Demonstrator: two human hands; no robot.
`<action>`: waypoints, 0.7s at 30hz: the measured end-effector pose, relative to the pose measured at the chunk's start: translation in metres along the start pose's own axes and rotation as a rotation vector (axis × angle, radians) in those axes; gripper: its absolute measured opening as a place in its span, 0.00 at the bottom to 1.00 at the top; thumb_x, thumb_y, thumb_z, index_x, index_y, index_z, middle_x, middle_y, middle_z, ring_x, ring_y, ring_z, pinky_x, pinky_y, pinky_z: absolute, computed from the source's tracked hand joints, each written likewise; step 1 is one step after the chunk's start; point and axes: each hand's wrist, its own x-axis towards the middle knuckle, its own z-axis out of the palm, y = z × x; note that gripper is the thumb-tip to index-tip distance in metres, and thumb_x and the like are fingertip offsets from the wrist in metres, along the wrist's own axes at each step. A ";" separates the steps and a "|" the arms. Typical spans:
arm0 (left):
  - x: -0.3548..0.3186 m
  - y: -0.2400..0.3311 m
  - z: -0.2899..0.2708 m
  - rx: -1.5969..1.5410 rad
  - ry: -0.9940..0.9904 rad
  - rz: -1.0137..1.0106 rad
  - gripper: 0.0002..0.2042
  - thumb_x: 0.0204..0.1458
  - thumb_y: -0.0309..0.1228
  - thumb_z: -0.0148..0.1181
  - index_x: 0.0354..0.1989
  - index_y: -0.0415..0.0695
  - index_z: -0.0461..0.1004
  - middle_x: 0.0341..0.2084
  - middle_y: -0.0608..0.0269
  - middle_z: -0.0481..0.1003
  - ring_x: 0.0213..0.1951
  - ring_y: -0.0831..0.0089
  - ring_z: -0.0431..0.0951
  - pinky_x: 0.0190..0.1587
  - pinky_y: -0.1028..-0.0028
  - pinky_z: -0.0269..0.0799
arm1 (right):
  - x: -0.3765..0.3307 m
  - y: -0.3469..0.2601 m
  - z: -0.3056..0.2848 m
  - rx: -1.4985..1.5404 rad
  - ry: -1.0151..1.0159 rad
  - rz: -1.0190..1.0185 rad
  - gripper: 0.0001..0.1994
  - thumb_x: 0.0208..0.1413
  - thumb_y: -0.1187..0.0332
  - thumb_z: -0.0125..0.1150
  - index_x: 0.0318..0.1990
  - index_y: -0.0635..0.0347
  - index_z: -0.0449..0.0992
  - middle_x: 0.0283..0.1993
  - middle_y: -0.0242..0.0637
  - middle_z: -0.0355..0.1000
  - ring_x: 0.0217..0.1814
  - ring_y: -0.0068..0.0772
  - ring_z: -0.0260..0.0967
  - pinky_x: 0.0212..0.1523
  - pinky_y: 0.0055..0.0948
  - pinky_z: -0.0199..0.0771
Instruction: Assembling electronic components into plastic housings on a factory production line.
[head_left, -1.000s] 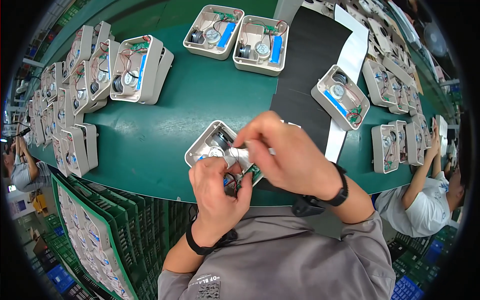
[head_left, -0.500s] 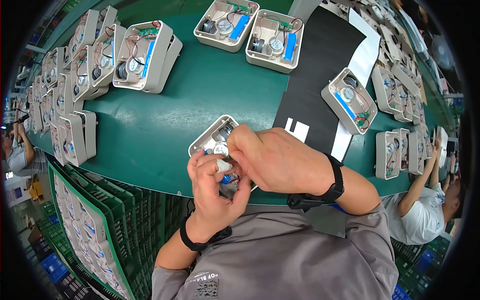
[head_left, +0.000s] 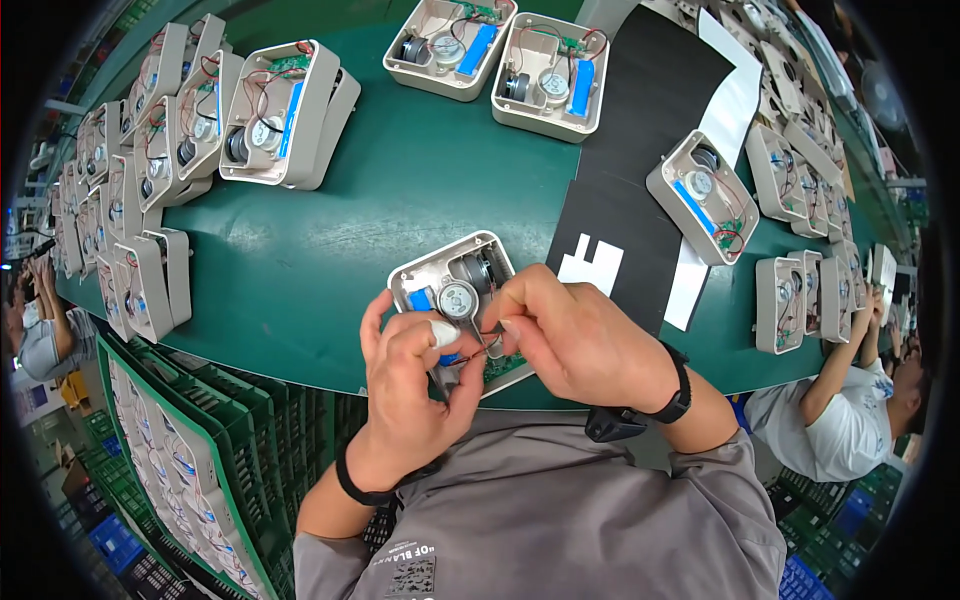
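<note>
In front of me on the table lies an open cream plastic housing, tilted, with a round black speaker, a silver disc-shaped part, a blue battery and a green circuit board inside. My left hand is closed over its near left side, a white cover on one finger. A slim grey metal tool, its kind unclear, shows between those fingers. My right hand pinches thin red and black wires above the circuit board. Fingers partly hide the battery.
Similar filled housings stand at the far left, at the back and at the right. Black sheets and white strips lie right of centre. Green crates hold more housings at lower left. A co-worker sits at the right.
My right hand has moved right and slightly down, off the speaker, uncovering it and the silver disc. The wires between my hands now show. The housing has shifted slightly right.
</note>
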 end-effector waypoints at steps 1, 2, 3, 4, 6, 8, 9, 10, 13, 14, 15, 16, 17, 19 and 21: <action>-0.002 -0.001 0.004 -0.015 0.055 -0.018 0.29 0.47 0.18 0.71 0.55 0.43 0.60 0.31 0.69 0.83 0.41 0.65 0.80 0.69 0.44 0.54 | 0.001 -0.001 0.000 -0.002 -0.004 -0.002 0.07 0.64 0.81 0.55 0.46 0.65 0.66 0.35 0.40 0.77 0.34 0.40 0.82 0.33 0.36 0.80; -0.005 -0.001 0.006 -0.031 0.111 -0.036 0.30 0.47 0.19 0.71 0.55 0.42 0.59 0.32 0.68 0.83 0.40 0.64 0.81 0.68 0.43 0.55 | 0.002 -0.003 0.000 -0.016 0.001 -0.020 0.08 0.63 0.81 0.56 0.46 0.66 0.66 0.35 0.41 0.77 0.34 0.41 0.82 0.33 0.36 0.80; -0.008 -0.001 0.007 -0.031 0.117 -0.039 0.30 0.47 0.19 0.71 0.55 0.42 0.59 0.32 0.68 0.83 0.40 0.64 0.81 0.68 0.43 0.55 | 0.003 -0.004 0.000 -0.030 0.006 -0.038 0.09 0.62 0.81 0.57 0.47 0.66 0.66 0.35 0.41 0.77 0.33 0.42 0.81 0.33 0.36 0.80; -0.011 -0.001 0.007 -0.084 0.121 -0.092 0.29 0.48 0.19 0.71 0.55 0.42 0.59 0.32 0.68 0.84 0.40 0.64 0.81 0.68 0.44 0.56 | 0.004 -0.006 0.000 -0.044 0.010 -0.057 0.10 0.61 0.81 0.58 0.47 0.66 0.66 0.35 0.42 0.77 0.33 0.44 0.81 0.32 0.36 0.80; -0.016 -0.001 0.007 -0.190 0.131 -0.196 0.29 0.48 0.19 0.71 0.55 0.41 0.59 0.32 0.67 0.84 0.41 0.63 0.81 0.68 0.46 0.57 | 0.005 -0.007 0.003 -0.109 0.013 -0.099 0.10 0.60 0.81 0.60 0.46 0.66 0.67 0.36 0.42 0.77 0.33 0.45 0.80 0.33 0.37 0.80; -0.016 0.000 0.007 -0.195 0.141 -0.193 0.29 0.48 0.19 0.71 0.55 0.41 0.59 0.32 0.67 0.84 0.42 0.63 0.81 0.68 0.46 0.58 | 0.005 -0.008 0.006 -0.230 0.033 -0.176 0.12 0.57 0.82 0.63 0.45 0.66 0.67 0.38 0.43 0.77 0.34 0.48 0.79 0.33 0.38 0.80; -0.015 0.000 0.007 -0.203 0.142 -0.187 0.29 0.49 0.19 0.71 0.55 0.40 0.59 0.32 0.67 0.84 0.42 0.63 0.82 0.68 0.47 0.59 | 0.005 -0.008 0.008 -0.231 0.025 -0.183 0.12 0.57 0.82 0.63 0.45 0.66 0.67 0.38 0.43 0.77 0.34 0.48 0.79 0.33 0.38 0.80; -0.015 0.000 0.007 -0.210 0.142 -0.181 0.28 0.49 0.19 0.71 0.55 0.39 0.59 0.32 0.67 0.84 0.43 0.63 0.82 0.68 0.48 0.59 | 0.005 -0.008 0.008 -0.245 0.021 -0.215 0.13 0.55 0.82 0.64 0.45 0.66 0.68 0.39 0.44 0.77 0.35 0.48 0.79 0.34 0.38 0.80; -0.015 0.002 0.007 -0.224 0.156 -0.221 0.27 0.48 0.19 0.70 0.54 0.39 0.61 0.33 0.66 0.84 0.46 0.61 0.81 0.67 0.52 0.61 | 0.003 -0.009 0.008 -0.272 0.009 -0.282 0.13 0.53 0.82 0.66 0.44 0.66 0.70 0.41 0.44 0.76 0.38 0.49 0.78 0.36 0.39 0.81; -0.016 0.003 0.007 -0.232 0.157 -0.239 0.26 0.48 0.19 0.70 0.54 0.38 0.62 0.33 0.65 0.84 0.48 0.60 0.81 0.67 0.54 0.62 | 0.003 -0.009 0.008 -0.273 0.003 -0.283 0.13 0.52 0.81 0.67 0.44 0.66 0.71 0.42 0.44 0.76 0.39 0.49 0.78 0.37 0.39 0.81; -0.016 0.004 0.007 -0.231 0.162 -0.242 0.26 0.48 0.19 0.70 0.54 0.38 0.62 0.33 0.65 0.84 0.48 0.60 0.81 0.67 0.54 0.62 | 0.003 -0.009 0.007 -0.274 -0.002 -0.285 0.13 0.51 0.81 0.67 0.44 0.66 0.72 0.42 0.44 0.76 0.41 0.49 0.78 0.38 0.40 0.81; -0.016 0.006 0.008 -0.264 0.169 -0.287 0.26 0.48 0.19 0.71 0.53 0.38 0.64 0.33 0.65 0.84 0.50 0.59 0.79 0.66 0.55 0.63 | 0.003 -0.009 0.007 -0.275 -0.006 -0.285 0.14 0.50 0.81 0.68 0.44 0.66 0.74 0.43 0.44 0.76 0.42 0.49 0.78 0.39 0.40 0.81; -0.016 0.007 0.009 -0.297 0.176 -0.333 0.25 0.48 0.19 0.71 0.53 0.38 0.65 0.33 0.65 0.84 0.52 0.57 0.78 0.65 0.57 0.64 | 0.003 -0.009 0.006 -0.275 -0.010 -0.288 0.14 0.50 0.81 0.68 0.44 0.66 0.74 0.43 0.44 0.76 0.42 0.49 0.78 0.39 0.40 0.81; -0.017 0.008 0.009 -0.333 0.179 -0.379 0.24 0.48 0.20 0.71 0.53 0.38 0.66 0.33 0.64 0.84 0.54 0.56 0.77 0.64 0.59 0.65 | 0.003 -0.009 0.005 -0.225 0.005 -0.271 0.13 0.51 0.80 0.68 0.44 0.66 0.77 0.43 0.43 0.77 0.43 0.49 0.78 0.41 0.40 0.81; -0.018 0.003 0.008 -0.301 0.153 -0.333 0.24 0.48 0.19 0.71 0.52 0.38 0.67 0.34 0.64 0.84 0.57 0.54 0.75 0.63 0.61 0.66 | 0.003 -0.009 0.002 -0.198 0.013 -0.259 0.12 0.52 0.80 0.68 0.45 0.65 0.78 0.43 0.43 0.77 0.44 0.49 0.78 0.41 0.40 0.81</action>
